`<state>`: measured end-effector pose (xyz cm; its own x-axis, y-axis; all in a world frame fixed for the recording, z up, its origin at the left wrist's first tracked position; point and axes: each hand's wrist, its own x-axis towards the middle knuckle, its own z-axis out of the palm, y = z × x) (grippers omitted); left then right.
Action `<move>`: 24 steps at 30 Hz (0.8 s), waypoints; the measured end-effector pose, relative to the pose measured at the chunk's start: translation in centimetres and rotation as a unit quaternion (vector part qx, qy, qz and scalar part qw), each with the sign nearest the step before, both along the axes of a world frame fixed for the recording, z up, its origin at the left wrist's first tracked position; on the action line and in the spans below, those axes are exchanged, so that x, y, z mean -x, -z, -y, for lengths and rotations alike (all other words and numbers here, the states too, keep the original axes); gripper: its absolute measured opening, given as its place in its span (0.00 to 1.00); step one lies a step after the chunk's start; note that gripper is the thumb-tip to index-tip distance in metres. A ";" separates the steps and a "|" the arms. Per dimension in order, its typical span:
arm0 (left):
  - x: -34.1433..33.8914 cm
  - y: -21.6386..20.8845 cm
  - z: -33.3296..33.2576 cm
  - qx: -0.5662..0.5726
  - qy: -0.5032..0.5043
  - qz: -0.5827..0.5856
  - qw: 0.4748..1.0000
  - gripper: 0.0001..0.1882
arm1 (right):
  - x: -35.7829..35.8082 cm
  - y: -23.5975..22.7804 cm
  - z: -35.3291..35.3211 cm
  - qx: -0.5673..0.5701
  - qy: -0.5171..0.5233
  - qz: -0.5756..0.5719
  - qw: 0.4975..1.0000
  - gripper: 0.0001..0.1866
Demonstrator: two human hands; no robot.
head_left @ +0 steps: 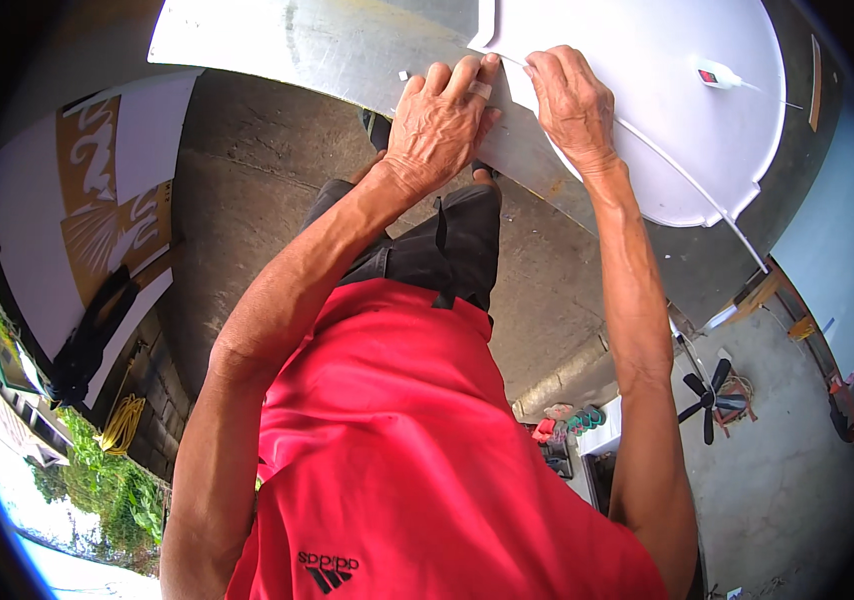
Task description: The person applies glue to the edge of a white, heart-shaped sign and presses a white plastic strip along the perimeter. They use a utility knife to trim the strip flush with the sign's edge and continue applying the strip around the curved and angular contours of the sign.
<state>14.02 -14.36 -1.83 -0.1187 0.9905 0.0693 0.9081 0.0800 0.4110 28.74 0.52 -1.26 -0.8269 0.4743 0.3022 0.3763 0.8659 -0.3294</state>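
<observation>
A rounded white sheet [687, 130] lies on the table in front of me, and a thin white strip [692, 180] runs across it. My right hand [575, 108] pinches this strip near its far end, beside the sheet's straight edge. From there the strip trails to the right and past the table edge. My left hand [442, 122] rests on the metal table top [347, 50] next to it, index fingertip by the strip's end, thumb apart. A pale bandage [480, 90] wraps one left finger. A small white glue bottle [719, 75] with a thin nozzle lies on the sheet.
A tiny white scrap [403, 75] sits on the metal. Left, white panels with a brown pattern [97, 170] stand near a coil of yellow cord [123, 425]. Lower right, a black-bladed fan [709, 397] stands on the floor; a light blue panel [837, 290] is beyond.
</observation>
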 end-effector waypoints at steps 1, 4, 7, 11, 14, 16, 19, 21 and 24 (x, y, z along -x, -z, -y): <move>-0.1 0.0 0.1 0.000 -0.001 -0.002 1.000 0.34 | 0.0 0.3 -0.1 -0.011 -0.008 -0.007 1.000 0.08; -0.1 0.0 0.0 -0.003 -0.003 -0.005 1.000 0.35 | 0.3 0.4 0.0 -0.021 0.003 -0.019 1.000 0.08; -0.2 0.0 0.1 -0.004 -0.009 -0.004 1.000 0.35 | 0.4 -0.2 0.0 -0.031 0.008 0.023 0.999 0.08; -0.2 0.0 0.1 -0.003 -0.009 0.000 1.000 0.35 | 0.7 0.2 -0.1 -0.022 -0.021 0.003 1.000 0.08; -0.2 -0.2 0.0 0.004 -0.007 0.000 1.000 0.35 | 1.1 -0.2 0.0 -0.016 -0.038 -0.010 0.999 0.08; -0.2 -0.2 0.0 0.003 -0.007 0.002 1.000 0.35 | 1.2 -0.1 -0.1 -0.017 -0.040 -0.004 0.999 0.08; -0.2 -0.1 0.1 -0.003 -0.009 0.005 1.000 0.35 | 1.2 -0.1 -0.2 -0.006 -0.048 -0.006 0.999 0.09; -0.2 -0.1 0.0 -0.002 -0.010 -0.001 1.000 0.35 | 1.2 -0.1 -0.2 -0.005 -0.055 -0.013 0.998 0.10; -0.2 -0.1 0.0 0.001 -0.008 -0.001 1.000 0.35 | 1.2 -0.1 -0.3 -0.001 -0.058 -0.021 0.998 0.10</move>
<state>14.24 -14.40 -1.77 -0.1341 0.9887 0.0673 0.9078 0.0953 0.4083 27.57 0.79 -1.21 -0.8629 0.3756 0.3380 0.2599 0.9036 -0.3407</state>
